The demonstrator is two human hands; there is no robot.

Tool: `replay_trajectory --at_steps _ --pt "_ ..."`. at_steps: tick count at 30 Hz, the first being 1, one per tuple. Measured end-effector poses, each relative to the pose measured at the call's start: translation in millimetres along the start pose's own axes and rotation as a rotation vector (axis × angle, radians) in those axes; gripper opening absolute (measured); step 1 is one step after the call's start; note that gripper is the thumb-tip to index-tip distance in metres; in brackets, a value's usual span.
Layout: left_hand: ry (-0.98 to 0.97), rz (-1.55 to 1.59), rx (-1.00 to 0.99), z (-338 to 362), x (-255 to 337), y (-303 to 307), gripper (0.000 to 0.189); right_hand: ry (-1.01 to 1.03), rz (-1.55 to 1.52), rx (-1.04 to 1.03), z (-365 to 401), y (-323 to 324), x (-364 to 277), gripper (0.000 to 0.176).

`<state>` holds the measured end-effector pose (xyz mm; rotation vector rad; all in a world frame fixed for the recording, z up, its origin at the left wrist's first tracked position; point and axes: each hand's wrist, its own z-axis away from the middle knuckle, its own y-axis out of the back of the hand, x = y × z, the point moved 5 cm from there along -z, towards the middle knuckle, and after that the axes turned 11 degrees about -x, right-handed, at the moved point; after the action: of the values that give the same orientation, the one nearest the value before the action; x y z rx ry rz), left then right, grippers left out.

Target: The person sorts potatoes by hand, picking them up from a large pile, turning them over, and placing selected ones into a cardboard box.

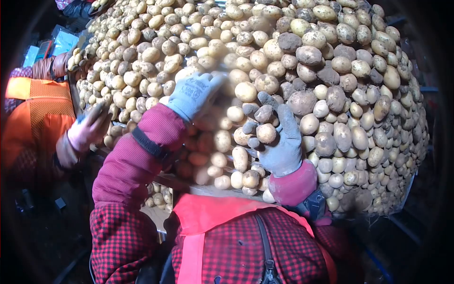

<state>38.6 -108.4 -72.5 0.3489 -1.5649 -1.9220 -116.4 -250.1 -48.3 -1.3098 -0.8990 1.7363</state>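
Note:
My left hand [196, 92], in a light blue-grey glove with print on its back, reaches over the potatoes left of centre; its fingers point up and right and are blurred or hidden. In a dirt-stained grey glove, my right hand [281, 139] is curled palm up around two small items: a dark, soil-covered lump [264, 113] and a pale potato [266, 133]. Many potatoes [343, 137], some clean and some caked with soil, lie around both hands.
At the left a person in an orange vest [47, 113] has a gloved hand [90, 127] at the pile's edge. Part of another person [78, 8] shows at the top left. Below the wooden edge [208, 190] lie more potatoes [160, 196].

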Motion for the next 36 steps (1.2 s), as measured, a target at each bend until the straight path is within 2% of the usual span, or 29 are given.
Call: replay_trajectory --at_steps 3,6,7,10,11,16,17,20,22,24,25,28,30,31,32,35,36 --pt "0.025 -0.141 0.113 1.3 2.5 -10.7 0.048 -0.005 0.006 -0.020 0.8 1.2 -0.3 0.053" --pt "0.137 -0.215 -0.009 9.4 19.3 -9.0 0.058 -0.024 -0.014 -0.022 1.4 2.1 1.8 0.053" --pt "0.123 -0.200 -0.090 6.9 21.7 -5.2 0.065 -0.033 -0.028 -0.021 1.3 2.8 2.9 0.053" --pt "0.125 -0.192 -0.075 -3.4 21.7 -7.2 0.070 -0.030 -0.002 -0.031 1.1 2.5 2.6 0.053" --pt "0.101 -0.202 0.047 -0.9 22.2 -7.9 0.068 -0.047 -0.001 -0.052 0.2 1.7 2.3 0.053" --pt "0.085 -0.043 0.097 -4.8 18.0 -9.5 0.065 -0.048 0.024 -0.056 0.2 3.7 8.6 0.055" --pt "0.058 0.006 0.083 -1.4 15.1 -9.0 0.074 -0.052 0.030 -0.061 -0.3 2.0 9.1 0.056" --pt "0.085 0.238 0.224 9.6 11.1 5.7 0.059 -0.038 0.102 0.086 1.8 -11.5 7.8 0.046" --pt "0.128 0.511 0.487 32.1 15.5 18.6 0.039 -0.039 0.177 0.033 -0.1 -9.7 8.6 0.047" --pt "0.020 0.666 0.695 55.6 38.2 34.6 0.040 -0.097 0.235 0.024 1.8 -7.6 10.8 0.051" --pt "-0.058 0.532 0.722 68.7 52.7 44.7 0.042 -0.068 0.148 -0.020 1.5 -5.2 14.2 0.053" --pt "-0.327 0.543 0.673 80.3 93.2 59.7 0.046 -0.077 -0.066 -0.052 -1.1 -17.2 20.0 0.058" --pt "-0.357 0.487 0.674 87.4 103.2 55.3 0.048 -0.168 -0.299 -0.005 4.9 -12.9 21.3 0.063" --pt "-0.384 0.456 0.706 93.8 100.3 52.8 0.048 -0.081 -0.208 0.085 1.6 -25.5 16.5 0.063" --pt "-0.355 0.442 0.683 101.9 95.1 50.1 0.049 0.005 -0.122 0.176 -1.1 -28.9 14.2 0.064" --pt "-0.131 0.294 0.574 123.2 62.1 31.0 0.054 -0.095 -0.199 -0.167 0.1 -4.0 9.3 0.062" --pt "-0.035 0.267 0.556 127.1 47.5 23.7 0.056 -0.086 -0.187 -0.151 0.5 -4.8 9.5 0.062"
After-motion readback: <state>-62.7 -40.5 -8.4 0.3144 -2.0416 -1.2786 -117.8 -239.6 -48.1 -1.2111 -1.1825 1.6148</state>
